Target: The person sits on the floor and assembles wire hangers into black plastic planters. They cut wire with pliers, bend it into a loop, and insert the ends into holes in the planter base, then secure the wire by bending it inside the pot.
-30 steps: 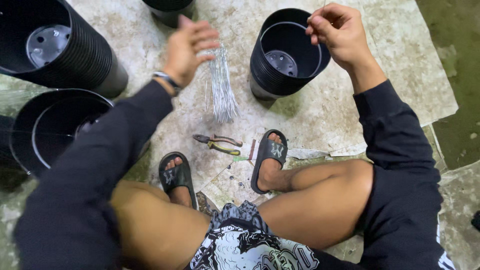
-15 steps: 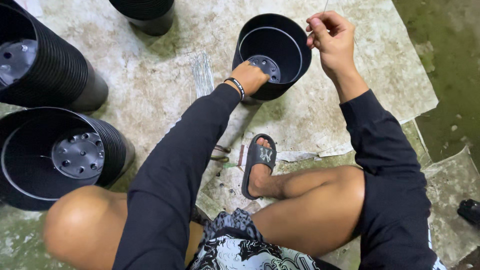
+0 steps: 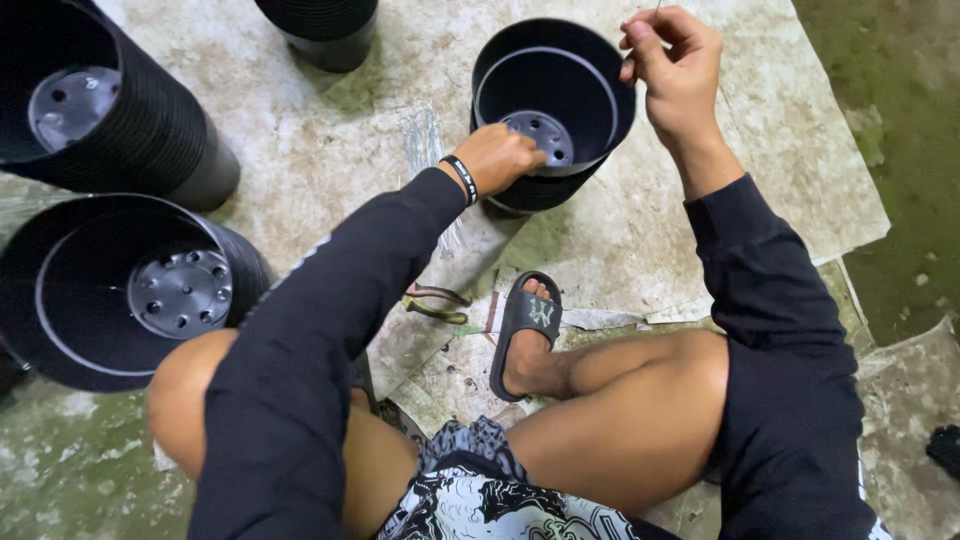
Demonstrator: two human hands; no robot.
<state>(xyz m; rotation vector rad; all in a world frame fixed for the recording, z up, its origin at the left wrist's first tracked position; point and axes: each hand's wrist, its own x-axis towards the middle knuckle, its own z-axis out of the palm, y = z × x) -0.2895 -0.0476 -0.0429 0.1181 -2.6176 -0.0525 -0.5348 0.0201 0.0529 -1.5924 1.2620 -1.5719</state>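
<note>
A black plastic pot lies tilted on the ground ahead of me, its mouth facing me and its holed base visible inside. My left hand grips the pot's near rim, fingers reaching inside. My right hand is raised beside the pot's right rim, thumb and fingers pinched on a thin wire that is barely visible. A bundle of thin wires lies on the ground just left of the pot.
Stacks of black pots lie at the left, lower left and top. Pliers rest on the ground by my sandalled foot. Worn sheets cover the floor; mossy concrete lies to the right.
My left hand left the wire bundle and came down onto the pot's near rim. My right hand stays pinched beside the pot's right rim. The view shifted left.
</note>
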